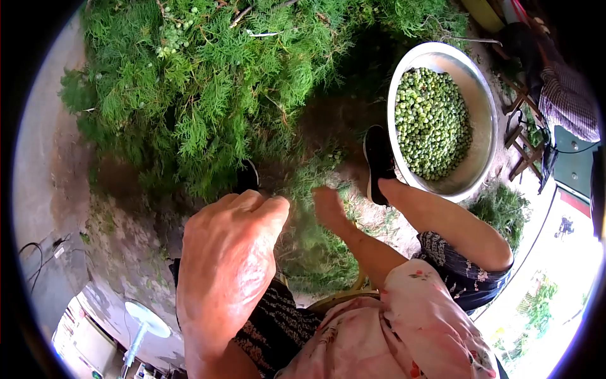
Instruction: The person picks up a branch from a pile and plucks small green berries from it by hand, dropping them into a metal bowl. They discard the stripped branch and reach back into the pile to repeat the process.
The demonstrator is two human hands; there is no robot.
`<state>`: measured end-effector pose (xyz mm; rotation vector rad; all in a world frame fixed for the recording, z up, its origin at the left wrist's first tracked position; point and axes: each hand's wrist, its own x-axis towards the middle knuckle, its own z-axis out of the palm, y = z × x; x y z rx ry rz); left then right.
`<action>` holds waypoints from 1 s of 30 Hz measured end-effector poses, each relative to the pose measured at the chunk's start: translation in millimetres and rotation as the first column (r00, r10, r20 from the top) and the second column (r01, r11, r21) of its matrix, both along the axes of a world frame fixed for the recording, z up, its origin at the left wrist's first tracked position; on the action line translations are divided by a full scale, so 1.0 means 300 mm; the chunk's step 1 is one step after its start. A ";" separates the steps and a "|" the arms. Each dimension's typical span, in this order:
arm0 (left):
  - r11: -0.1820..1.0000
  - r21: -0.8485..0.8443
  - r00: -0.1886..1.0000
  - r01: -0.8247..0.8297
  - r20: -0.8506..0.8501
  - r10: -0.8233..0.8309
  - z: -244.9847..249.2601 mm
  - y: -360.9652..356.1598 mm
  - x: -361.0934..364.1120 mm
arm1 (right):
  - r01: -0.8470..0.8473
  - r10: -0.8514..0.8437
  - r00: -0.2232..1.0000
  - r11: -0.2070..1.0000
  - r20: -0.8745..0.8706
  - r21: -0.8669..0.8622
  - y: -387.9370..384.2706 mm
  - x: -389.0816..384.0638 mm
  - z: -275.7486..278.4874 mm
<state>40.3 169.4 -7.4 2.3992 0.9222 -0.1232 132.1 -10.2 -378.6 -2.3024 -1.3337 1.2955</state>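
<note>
The left hand (230, 252), back up and fingers curled, hangs near the heap of feathery green conifer branches (221, 95); the blurred right hand (328, 205) hangs beside it, apart. Whether either grip holds anything, I cannot tell. Small round green cones (432, 123) lie in the wide silver metal bowl (476, 126); reaching it would call for clearing the right leg (448, 221).
</note>
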 end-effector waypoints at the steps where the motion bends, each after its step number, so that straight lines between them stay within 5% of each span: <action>1: 1.000 0.005 1.000 -0.005 0.000 0.005 0.001 0.000 0.002 | 0.199 -0.208 0.978 0.957 0.021 0.212 -0.004 0.011 -0.050; 3: 1.000 0.006 1.000 -0.019 0.007 0.019 0.000 0.002 0.002 | 0.127 -0.235 0.918 0.937 0.320 0.325 0.116 0.089 0.006; 8: 0.998 0.055 0.996 -0.009 -0.092 0.014 0.016 0.017 -0.002 | -0.079 -0.026 0.861 0.980 0.508 0.184 0.287 0.184 0.065; 12: 0.997 0.067 0.998 -0.035 -0.043 0.038 0.015 0.029 -0.011 | -0.119 0.085 0.919 0.991 0.384 0.066 0.307 0.241 0.005; 15: 0.988 0.094 0.991 -0.120 -0.052 0.125 0.013 0.032 -0.017 | 0.058 -0.094 0.990 0.952 0.108 0.301 0.297 0.332 0.056; 17: 0.980 0.096 0.983 -0.177 -0.041 0.181 0.035 0.034 -0.004 | 0.215 -0.185 0.972 0.949 -0.143 0.230 0.302 0.389 0.116; 20: 0.959 0.009 0.958 -0.282 0.062 0.281 0.045 0.031 0.001 | 0.381 -0.336 0.911 0.907 -0.238 0.177 0.319 0.423 0.221; 21: 0.947 -0.024 0.938 -0.320 0.130 0.320 0.040 0.027 -0.001 | 0.366 -0.298 0.919 0.887 -0.258 0.281 0.319 0.440 0.194; 24: 0.872 -0.232 0.826 -0.430 0.289 0.484 0.021 0.025 -0.012 | 0.524 -0.358 0.819 0.787 -0.449 0.327 0.349 0.434 0.293; 26: 0.767 -0.471 0.652 -0.435 0.423 0.629 0.004 0.031 -0.016 | 0.683 -0.446 0.633 0.706 -0.633 0.186 0.370 0.397 0.463; 27: 0.669 -0.650 0.489 -0.360 0.479 0.729 0.007 0.028 -0.004 | 0.652 -0.393 0.674 0.714 -0.626 0.255 0.380 0.393 0.506; 30: 0.323 -0.935 0.153 -0.149 0.301 0.941 0.025 -0.003 0.008 | 0.770 -0.405 0.469 0.623 -0.784 0.139 0.409 0.344 0.707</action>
